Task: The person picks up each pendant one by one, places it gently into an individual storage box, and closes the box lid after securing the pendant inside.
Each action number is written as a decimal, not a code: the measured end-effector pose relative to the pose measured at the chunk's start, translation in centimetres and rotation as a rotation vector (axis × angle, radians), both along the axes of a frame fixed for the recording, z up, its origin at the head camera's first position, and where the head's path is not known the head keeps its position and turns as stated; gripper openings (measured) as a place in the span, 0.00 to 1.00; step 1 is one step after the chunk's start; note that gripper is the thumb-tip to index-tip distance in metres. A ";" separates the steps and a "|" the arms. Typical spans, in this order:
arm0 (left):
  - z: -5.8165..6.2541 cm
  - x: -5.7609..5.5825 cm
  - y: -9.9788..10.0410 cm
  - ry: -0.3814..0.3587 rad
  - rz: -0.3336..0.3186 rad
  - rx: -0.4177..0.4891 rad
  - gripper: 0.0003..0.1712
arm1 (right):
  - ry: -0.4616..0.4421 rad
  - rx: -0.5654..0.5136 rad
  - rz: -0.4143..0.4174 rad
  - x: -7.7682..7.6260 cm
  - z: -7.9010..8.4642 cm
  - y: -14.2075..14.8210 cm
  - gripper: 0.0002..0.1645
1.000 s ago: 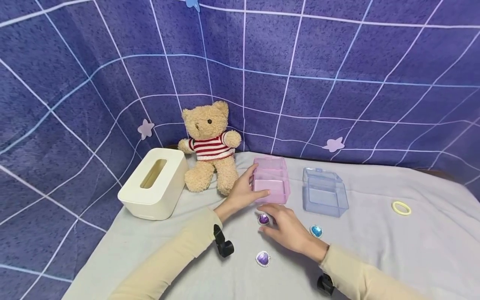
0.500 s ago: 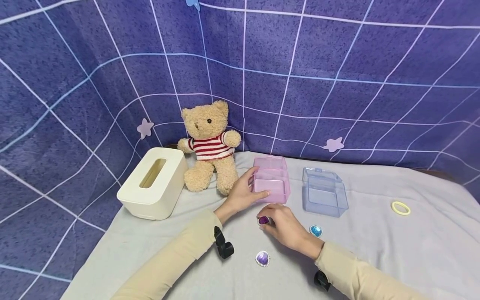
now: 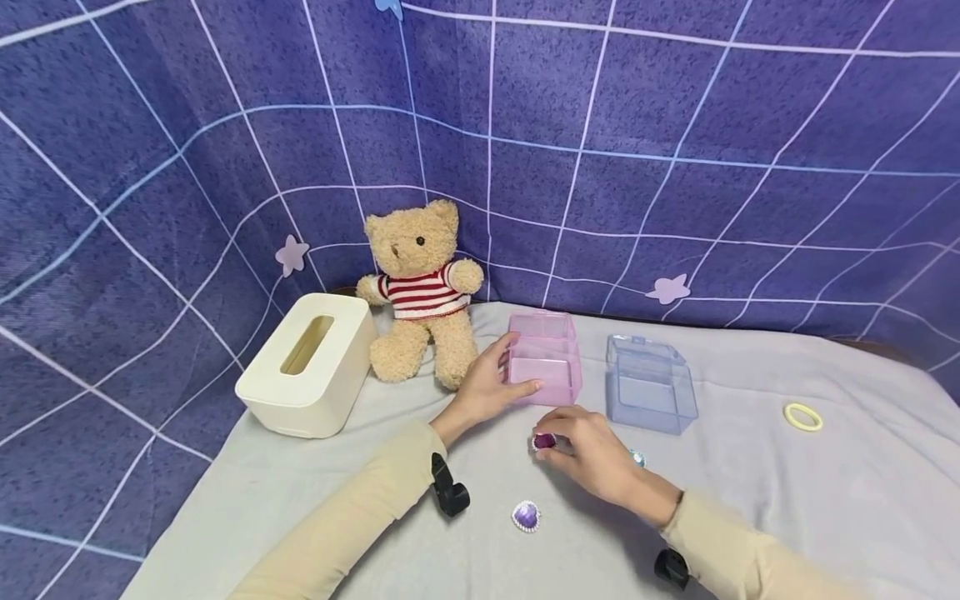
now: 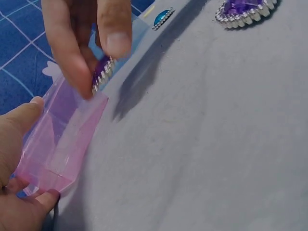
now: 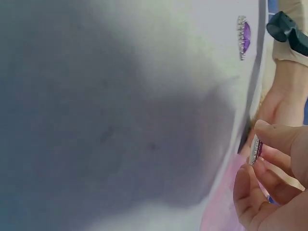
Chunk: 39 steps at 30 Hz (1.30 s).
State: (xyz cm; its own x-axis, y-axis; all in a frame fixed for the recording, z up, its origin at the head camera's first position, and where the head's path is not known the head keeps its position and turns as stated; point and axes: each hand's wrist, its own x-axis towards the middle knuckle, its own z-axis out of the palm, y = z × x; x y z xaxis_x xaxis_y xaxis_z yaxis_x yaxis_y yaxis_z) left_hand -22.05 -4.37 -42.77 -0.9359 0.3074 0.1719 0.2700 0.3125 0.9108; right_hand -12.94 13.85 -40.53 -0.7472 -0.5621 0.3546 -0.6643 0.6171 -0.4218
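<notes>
My right hand (image 3: 596, 458) pinches a purple gem with a beaded silver rim (image 3: 543, 442) between thumb and fingers, just in front of the pink see-through box (image 3: 546, 382). The right wrist view has this gem edge-on at the fingertips. My left hand (image 3: 483, 387) holds the pink box at its left side, thumb along the front and fingers toward the back; the box's lid stands raised. Nearer me lies a heart-shaped purple gem (image 3: 527, 517) on the cloth. A blue gem (image 4: 163, 18) is partly hidden behind my right hand in the head view.
A blue see-through box (image 3: 651, 392) with its lid up stands right of the pink one. Farther right lies a yellow ring (image 3: 802, 417). A teddy bear (image 3: 420, 296) and a white tissue box (image 3: 307, 367) stand at the left, before a purple curtain (image 3: 675, 100).
The right hand closed its fingers on the purple gem, then moved slightly right with it, partly covering the blue gem. The left hand has stayed on the pink box.
</notes>
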 end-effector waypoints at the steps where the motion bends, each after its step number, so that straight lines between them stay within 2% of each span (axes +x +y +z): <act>1: 0.1 0.0 0.0 0.010 0.002 -0.011 0.50 | 0.011 0.004 0.000 0.1 0.3 0.3 0.10; 7: 0.4 -0.1 -0.1 0.031 -0.001 -0.029 0.50 | 0.074 -0.025 -0.030 0.2 2.2 2.0 0.12; 12: 0.3 0.0 -0.2 0.027 0.010 -0.025 0.50 | 0.076 -0.089 -0.072 -1.0 4.0 2.9 0.14; 17: 0.2 0.1 -0.1 0.025 0.001 -0.010 0.49 | 0.039 -0.095 -0.127 -2.8 5.5 2.8 0.15; 22: 0.1 0.1 0.1 0.017 0.001 -0.043 0.49 | -0.068 -0.104 -0.164 -4.6 6.1 1.8 0.14; 26: 0.1 0.1 0.1 -0.003 0.002 -0.050 0.50 | -0.139 -0.116 -0.193 -6.1 5.9 0.8 0.13; 33: 0.2 0.1 0.1 0.000 0.013 -0.048 0.50 | -0.162 -0.079 -0.194 -8.8 3.8 -0.7 0.13; 39: 0.0 0.1 0.0 0.032 0.023 -0.069 0.50 | -0.149 -0.013 -0.156 -10.3 2.4 -1.7 0.09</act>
